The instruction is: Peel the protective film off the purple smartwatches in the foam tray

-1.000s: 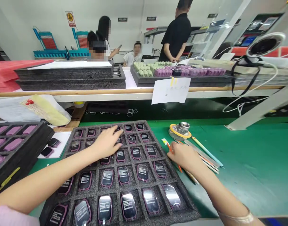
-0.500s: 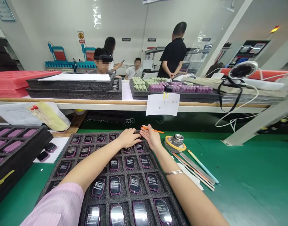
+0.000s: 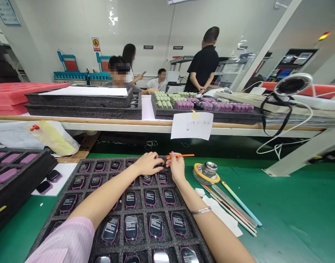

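Note:
A black foam tray [image 3: 142, 202] of purple-framed smartwatches with lit text screens lies before me. My left hand [image 3: 147, 163] reaches across to its far right corner, thumb and fingers closed about a smartwatch [image 3: 160, 165] that they partly hide. Just right of it, my right hand [image 3: 176, 166] pinches a thin orange stick [image 3: 186, 155], which points rightward. The right fingertips are close to that same smartwatch; whether they touch it I cannot tell. Other smartwatches, such as one nearby [image 3: 163, 177], sit face up in their own compartments.
Right of the tray stand a metal-topped dispenser jar with yellow tape [image 3: 206, 173] and several thin sticks and pens [image 3: 240, 204]. Two loose watches [image 3: 54, 175] rest on white paper at left, beside another foam tray [image 3: 27, 182]. A shelf [image 3: 115, 123] crosses ahead; co-workers are beyond.
My right hand's fingers have curled in from a more open palm, and the orange stick now lies more level. My left hand stays at the corner smartwatch. The view has shifted slightly.

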Motion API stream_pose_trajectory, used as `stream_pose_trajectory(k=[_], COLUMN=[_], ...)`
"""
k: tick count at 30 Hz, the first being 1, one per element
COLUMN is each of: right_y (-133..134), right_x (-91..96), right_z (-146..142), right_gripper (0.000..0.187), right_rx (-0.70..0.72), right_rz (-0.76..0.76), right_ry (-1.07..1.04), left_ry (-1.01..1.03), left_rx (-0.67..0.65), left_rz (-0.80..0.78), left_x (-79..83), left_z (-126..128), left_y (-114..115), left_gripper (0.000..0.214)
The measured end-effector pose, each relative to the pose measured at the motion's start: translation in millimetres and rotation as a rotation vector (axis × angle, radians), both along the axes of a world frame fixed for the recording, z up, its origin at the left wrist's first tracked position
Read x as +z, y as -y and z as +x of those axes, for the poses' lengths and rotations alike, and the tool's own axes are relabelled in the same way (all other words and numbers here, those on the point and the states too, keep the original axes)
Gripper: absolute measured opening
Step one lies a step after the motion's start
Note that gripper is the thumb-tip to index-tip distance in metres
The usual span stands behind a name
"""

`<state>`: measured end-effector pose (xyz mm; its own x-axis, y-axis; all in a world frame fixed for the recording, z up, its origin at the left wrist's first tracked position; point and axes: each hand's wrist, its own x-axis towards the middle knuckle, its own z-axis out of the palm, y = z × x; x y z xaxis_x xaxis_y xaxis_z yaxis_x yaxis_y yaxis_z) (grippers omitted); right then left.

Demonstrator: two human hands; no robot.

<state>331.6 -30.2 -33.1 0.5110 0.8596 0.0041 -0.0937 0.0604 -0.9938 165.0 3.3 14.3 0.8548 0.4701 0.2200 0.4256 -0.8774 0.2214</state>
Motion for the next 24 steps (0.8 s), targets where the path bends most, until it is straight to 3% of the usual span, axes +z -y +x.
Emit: stream_pose_trajectory(k=[8, 18, 24], right_y=[6.9, 8.9, 9.9], right_x=[3.3, 2.1, -0.7], right_z=[-0.2, -0.9, 0.6], right_gripper=[0.031, 0.029, 0.031], right_rx=[0.027, 0.099, 0.133], right_rz=[-0.066, -0.087, -0.041], right_ry=[0.141, 0.254, 0.292], left_ry=[0.105, 0.186, 0.178], left_rx=[-0.052, 0.099, 0.108], left_rz=[-0.1, -0.21, -0.201], left_x=[1.0, -10.0, -10.4], left_z=[-6.1, -3.7, -2.2], left_y=[-1.6, -2.4, -1.3], left_gripper=[0.028, 0.038, 0.037])
